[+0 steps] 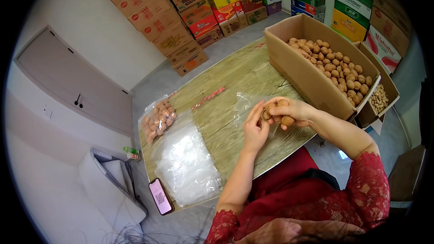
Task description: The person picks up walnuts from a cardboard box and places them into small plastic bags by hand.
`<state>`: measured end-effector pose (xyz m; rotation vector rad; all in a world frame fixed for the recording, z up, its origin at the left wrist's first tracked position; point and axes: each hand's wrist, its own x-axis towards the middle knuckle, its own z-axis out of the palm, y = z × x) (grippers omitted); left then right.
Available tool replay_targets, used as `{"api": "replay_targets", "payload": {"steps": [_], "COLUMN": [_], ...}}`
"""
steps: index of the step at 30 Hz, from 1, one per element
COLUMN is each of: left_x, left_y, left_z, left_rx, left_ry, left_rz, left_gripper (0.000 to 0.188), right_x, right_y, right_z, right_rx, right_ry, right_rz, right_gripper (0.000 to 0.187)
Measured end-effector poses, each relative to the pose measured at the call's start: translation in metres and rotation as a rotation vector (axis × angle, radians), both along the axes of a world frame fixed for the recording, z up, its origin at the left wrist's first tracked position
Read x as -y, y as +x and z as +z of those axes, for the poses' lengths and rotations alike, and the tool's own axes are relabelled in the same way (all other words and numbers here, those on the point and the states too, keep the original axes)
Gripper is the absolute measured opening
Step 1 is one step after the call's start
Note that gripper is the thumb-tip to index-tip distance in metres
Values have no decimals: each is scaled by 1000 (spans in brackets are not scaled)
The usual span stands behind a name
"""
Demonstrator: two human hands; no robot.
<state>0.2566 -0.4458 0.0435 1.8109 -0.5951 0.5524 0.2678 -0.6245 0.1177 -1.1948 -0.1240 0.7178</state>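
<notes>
Several walnuts [287, 120] are gathered in my right hand [300, 110], whose fingers curl round them. My left hand [256, 131] is right beside it, its fingers bent at the edge of a clear plastic bag [244, 104]. That bag spreads over the wooden-patterned table [235, 144] beyond my fingers. The walnuts are at the bag's near side; my fingers hide whether any are inside it. To the right stands a large cardboard box [294, 65] with many loose walnuts [337, 70] in it.
A stack of clear bags [185, 162] lies left of my hands, with a filled bag of walnuts [158, 119] behind it. A phone [161, 196] rests at the table's near left corner. A smaller box [391, 92] of nuts adjoins the large one. Stacked cartons [156, 22] line the wall.
</notes>
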Motion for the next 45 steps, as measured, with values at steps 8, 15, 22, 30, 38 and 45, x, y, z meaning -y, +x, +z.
{"api": "replay_targets", "payload": {"steps": [8, 15, 22, 30, 38, 45], "left_x": [3, 6, 1, -9, -6, -14], "left_y": [-3, -1, 2, -3, -1, 1], "left_z": [-9, -15, -10, 5, 4, -1], "left_rx": [-202, -258, -246, -449, -363, -338], "left_ry": [-75, -139, -256, -530, -448, -281], "left_rz": [-8, -16, -14, -86, -108, -26], "left_gripper": [56, 60, 60, 58, 57, 56], "right_x": [-14, -19, -20, 65, 133, 116], "right_y": [17, 23, -1, 86, 174, 173], "right_z": [-31, -33, 0, 120, 32, 33], "right_rx": [-27, -145, 164, 1300, 839, 584], "right_ry": [-100, 8, -174, -991, -1528, -1563], "right_rz": [-65, -131, 1, -445, 54, 86], "right_gripper": [28, 22, 45, 25, 78, 86]}}
